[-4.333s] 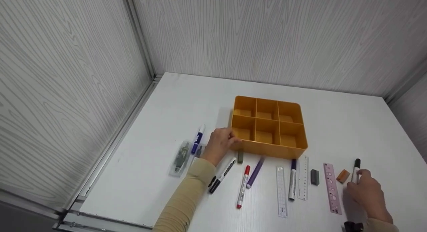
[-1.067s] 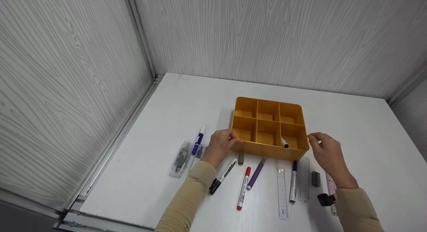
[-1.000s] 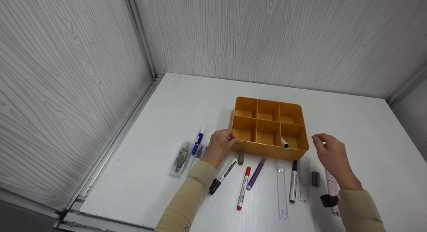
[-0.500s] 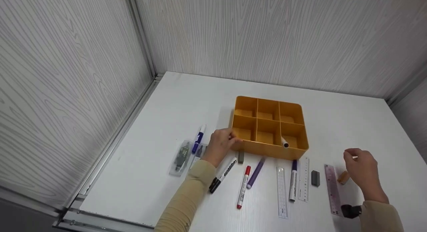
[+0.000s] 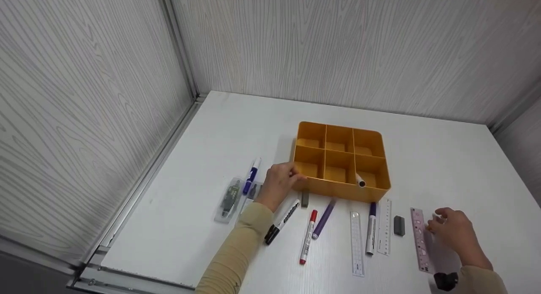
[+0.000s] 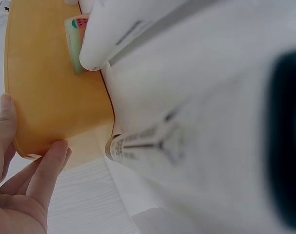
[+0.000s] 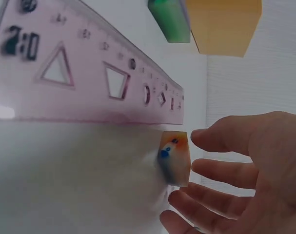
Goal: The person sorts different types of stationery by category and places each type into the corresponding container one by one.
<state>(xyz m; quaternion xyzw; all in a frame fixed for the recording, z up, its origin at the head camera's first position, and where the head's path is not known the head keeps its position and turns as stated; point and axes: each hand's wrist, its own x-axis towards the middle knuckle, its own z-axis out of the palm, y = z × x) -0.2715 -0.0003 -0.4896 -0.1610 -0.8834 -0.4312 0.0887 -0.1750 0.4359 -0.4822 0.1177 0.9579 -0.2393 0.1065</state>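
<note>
An orange organizer box (image 5: 338,190) with several compartments sits on the table. My left hand (image 5: 279,182) pinches its near left corner between thumb and fingers. Inside the near right compartment a white marker (image 5: 360,180) leans with one end up. At the right, my right hand (image 5: 456,232) is lowered beside a pink ruler (image 5: 419,240). The right wrist view shows a small orange eraser (image 7: 174,158) right at its fingertips, with thumb and fingers spread and no clear grip on it. In the head view the fingers mostly hide that eraser.
Before the box lie a black marker (image 5: 282,222), red marker (image 5: 308,237), purple pen (image 5: 324,218), two clear rulers (image 5: 357,243), a purple-capped marker (image 5: 371,228) and a grey-looking eraser (image 5: 399,225). Leftward are a blue marker (image 5: 252,176) and a clear-cased item (image 5: 228,199).
The white marker, earlier at my right hand, now lies in the box. That hand has since withdrawn from the box, moving right and down to the orange eraser. My left hand stays put.
</note>
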